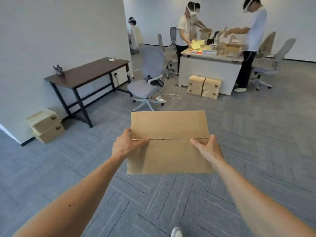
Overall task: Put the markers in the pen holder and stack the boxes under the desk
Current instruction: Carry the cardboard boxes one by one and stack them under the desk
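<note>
A flat, closed brown cardboard box (168,141) is carried in the air above the grey patterned carpet floor (256,151), held out in front of the person with its top face and centre seam showing. The left hand (127,144) grasps the box's left edge, thumb lying across the top along the seam and the fingers wrapped under out of sight. The right hand (207,147) grasps the right edge the same way, thumb on top near the seam. The box sits between the two grips, both clenched onto it, both forearms stretched forward.

Ahead and to the left stands a dark brown table with black metal legs (89,72) against the white wall. Near its left front corner stands a small dark pen holder (59,70) with dark markers sticking out of it. On the floor just beside the table's left legs, against the wall, two pale cardboard boxes (46,125) are stacked one on the other. A grey swivel office chair (148,79) stands to the right of the table.

Farther back, two people in white shirts and headsets lean over a light desk (210,65) loaded with cartons and yellow paper, and two more cardboard boxes (204,86) stand side by side on the floor against its front.
</note>
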`<state>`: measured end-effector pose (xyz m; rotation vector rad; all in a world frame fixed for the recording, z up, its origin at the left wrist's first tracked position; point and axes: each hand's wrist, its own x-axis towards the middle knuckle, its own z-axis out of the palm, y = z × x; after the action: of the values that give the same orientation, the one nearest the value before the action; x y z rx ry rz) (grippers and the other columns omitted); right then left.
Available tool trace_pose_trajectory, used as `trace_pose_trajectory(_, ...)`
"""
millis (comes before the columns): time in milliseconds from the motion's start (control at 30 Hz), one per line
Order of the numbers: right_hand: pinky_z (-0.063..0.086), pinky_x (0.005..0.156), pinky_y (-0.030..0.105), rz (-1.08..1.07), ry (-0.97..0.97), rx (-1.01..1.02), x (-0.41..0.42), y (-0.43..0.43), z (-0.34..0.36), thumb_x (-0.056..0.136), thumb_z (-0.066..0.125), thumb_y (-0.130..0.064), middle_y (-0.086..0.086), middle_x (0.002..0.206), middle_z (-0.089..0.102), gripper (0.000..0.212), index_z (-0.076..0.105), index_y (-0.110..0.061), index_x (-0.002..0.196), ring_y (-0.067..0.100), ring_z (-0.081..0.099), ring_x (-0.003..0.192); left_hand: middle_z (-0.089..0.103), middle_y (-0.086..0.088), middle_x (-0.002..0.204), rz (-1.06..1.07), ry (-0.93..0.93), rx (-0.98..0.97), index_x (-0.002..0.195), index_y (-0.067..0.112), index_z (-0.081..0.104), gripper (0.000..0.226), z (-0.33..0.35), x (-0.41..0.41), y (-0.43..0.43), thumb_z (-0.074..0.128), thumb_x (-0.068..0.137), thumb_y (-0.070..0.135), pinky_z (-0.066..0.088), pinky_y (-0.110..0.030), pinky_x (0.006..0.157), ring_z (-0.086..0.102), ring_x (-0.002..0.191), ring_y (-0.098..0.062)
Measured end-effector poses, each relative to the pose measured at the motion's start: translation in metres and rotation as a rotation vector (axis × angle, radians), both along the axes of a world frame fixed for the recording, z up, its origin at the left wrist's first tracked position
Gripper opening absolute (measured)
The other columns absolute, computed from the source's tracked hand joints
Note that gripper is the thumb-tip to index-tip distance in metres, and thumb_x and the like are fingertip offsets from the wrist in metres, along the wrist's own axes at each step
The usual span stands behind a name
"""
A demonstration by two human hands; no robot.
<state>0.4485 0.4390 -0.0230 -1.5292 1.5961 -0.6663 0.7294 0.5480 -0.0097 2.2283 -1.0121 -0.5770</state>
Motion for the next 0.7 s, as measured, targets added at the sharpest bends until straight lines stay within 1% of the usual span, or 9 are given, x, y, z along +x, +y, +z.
trace_pose_trajectory(67,0.049,0.094,0.045,0.080,-0.003,-0.009,0.047,-0.032,0.002,0.074,0.071,-0.063,0.008,0.129,0.058,0.078,0.042,-0.014,0.128,0.032,0.056,0.116,0.062,-0.007,0.131,0.082,-0.024,0.010,0.142,0.024,0.041,0.103,0.004,0.037,-0.009,0.072,0.060,0.076,0.054,-0.046,0.089,0.062,0.112,-0.031)
trace_pose_trajectory(233,0.048,0.090,0.042,0.288,-0.017,-0.037,0.170,-0.105,0.019,0.075,0.070,-0.063,0.005,0.124,0.060,0.071,0.043,-0.017,0.121,0.031,0.057,0.112,0.060,-0.008,0.134,0.280,-0.051,-0.002,0.143,0.022,0.040,0.098,0.020,0.122,-0.029,0.072,0.065,0.073,0.052,-0.045,0.088,0.061,0.114,-0.031)
trace_pose_trajectory(333,0.049,0.091,0.043,0.411,-0.047,-0.038,0.250,-0.136,0.025,0.075,0.071,-0.062,0.004,0.121,0.060,0.066,0.042,-0.019,0.116,0.029,0.057,0.110,0.059,-0.009,0.135,0.409,-0.044,-0.029,0.142,0.022,0.040,0.098,0.032,0.176,-0.032,0.073,0.065,0.072,0.052,-0.046,0.090,0.060,0.116,-0.032)
trace_pose_trajectory(400,0.049,0.093,0.046,0.493,-0.051,-0.042,0.304,-0.146,0.026,0.074,0.072,-0.062,0.005,0.123,0.059,0.065,0.039,-0.021,0.114,0.029,0.057,0.111,0.059,-0.010,0.136,0.494,-0.042,-0.043,0.143,0.021,0.040,0.095,0.035,0.212,-0.026,0.075,0.067,0.068,0.050,-0.046,0.093,0.059,0.119,-0.033)
trace_pose_trajectory(467,0.049,0.094,0.048,0.569,-0.031,-0.049,0.359,-0.150,0.023,0.072,0.072,-0.064,0.006,0.124,0.058,0.072,0.039,-0.020,0.119,0.029,0.057,0.113,0.058,-0.010,0.137,0.569,-0.025,-0.045,0.143,0.021,0.041,0.094,0.033,0.247,-0.014,0.076,0.068,0.066,0.049,-0.046,0.095,0.057,0.121,-0.033)
trace_pose_trajectory(567,0.048,0.094,0.046,0.674,-0.028,-0.052,0.448,-0.151,0.018,0.073,0.072,-0.063,0.006,0.125,0.057,0.076,0.041,-0.017,0.125,0.028,0.055,0.115,0.057,-0.009,0.139,0.660,-0.019,-0.035,0.144,0.021,0.040,0.097,0.027,0.310,0.002,0.075,0.067,0.068,0.047,-0.046,0.096,0.057,0.123,-0.033)
trace_pose_trajectory(700,0.048,0.096,0.048,0.784,-0.011,-0.044,0.575,-0.148,0.005,0.072,0.074,-0.062,0.005,0.124,0.057,0.070,0.041,-0.020,0.118,0.028,0.056,0.115,0.054,-0.010,0.142,0.771,-0.010,-0.019,0.145,0.020,0.039,0.098,0.012,0.409,0.018,0.075,0.067,0.067,0.046,-0.047,0.099,0.055,0.125,-0.033)
